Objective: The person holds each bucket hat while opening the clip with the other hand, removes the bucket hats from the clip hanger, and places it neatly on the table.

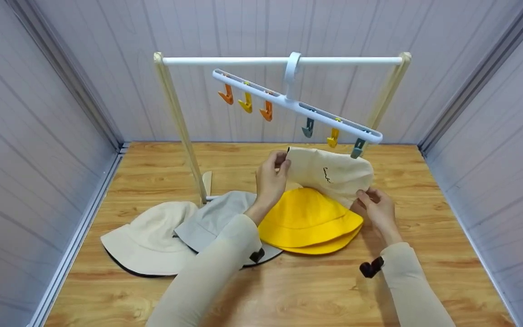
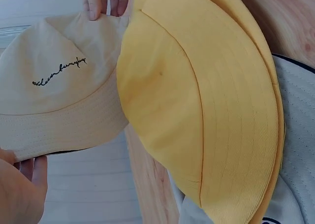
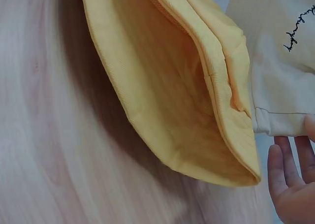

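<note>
A cream bucket hat [image 1: 316, 165] with dark script stitching is held up on its side below the right end of a white clip hanger [image 1: 252, 86]. My left hand [image 1: 272, 177] pinches its brim at the left, thumb in front. At the lower right, my right hand [image 1: 379, 211] pinches the cloth of the crown; the left wrist view shows these fingers [image 2: 93, 5] on the crown's edge. The end grey-green clip [image 1: 357, 148] overlaps the hat's upper edge in the head view. Just under the hat lies a yellow bucket hat [image 1: 307, 218], its hollow side visible in the right wrist view.
A grey bucket hat [image 1: 225, 211] and an off-white one [image 1: 157, 231] overlap leftward on the wooden table [image 1: 316, 290]. The hanger hooks over a white rail [image 1: 225, 60] on wooden posts [image 1: 177, 113]. Orange and yellow clips [image 1: 245, 103] hang along it. Pale panel walls enclose the table.
</note>
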Motion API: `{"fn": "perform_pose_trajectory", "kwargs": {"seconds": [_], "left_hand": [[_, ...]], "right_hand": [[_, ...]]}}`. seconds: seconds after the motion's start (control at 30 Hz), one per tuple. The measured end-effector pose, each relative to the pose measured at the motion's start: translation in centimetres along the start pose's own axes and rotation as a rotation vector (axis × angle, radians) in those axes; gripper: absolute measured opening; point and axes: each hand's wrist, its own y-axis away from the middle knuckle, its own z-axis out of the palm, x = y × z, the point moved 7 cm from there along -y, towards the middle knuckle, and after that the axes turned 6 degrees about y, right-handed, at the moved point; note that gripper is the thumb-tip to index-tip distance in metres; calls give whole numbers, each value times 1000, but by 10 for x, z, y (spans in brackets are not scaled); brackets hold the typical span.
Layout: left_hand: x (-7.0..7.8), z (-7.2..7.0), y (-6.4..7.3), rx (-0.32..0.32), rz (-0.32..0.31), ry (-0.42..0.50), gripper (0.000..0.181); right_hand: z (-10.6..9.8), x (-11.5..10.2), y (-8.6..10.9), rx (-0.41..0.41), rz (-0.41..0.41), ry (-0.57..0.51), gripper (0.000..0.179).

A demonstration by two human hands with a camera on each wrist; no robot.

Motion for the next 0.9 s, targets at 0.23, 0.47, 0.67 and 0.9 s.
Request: {"fn": "perform_pose_trajectory", "kwargs": {"seconds": [0.23,0.47,0.67,0.9], "left_hand": [[-3,-4,-2,-27,7,43,16],[-7,-4,2,-79,-30,140,16],[-8,1,14,-136,-122,272,17],[-14,11,37,-159,-242,362,17]], "right_hand": [[-12,-18,13,106,-91,21,34],[-30,-38,29,177,-124,116,40],[-49,-55,43,211,-150,188,41],[-68,-65,45,199,-163,206,41]]}}
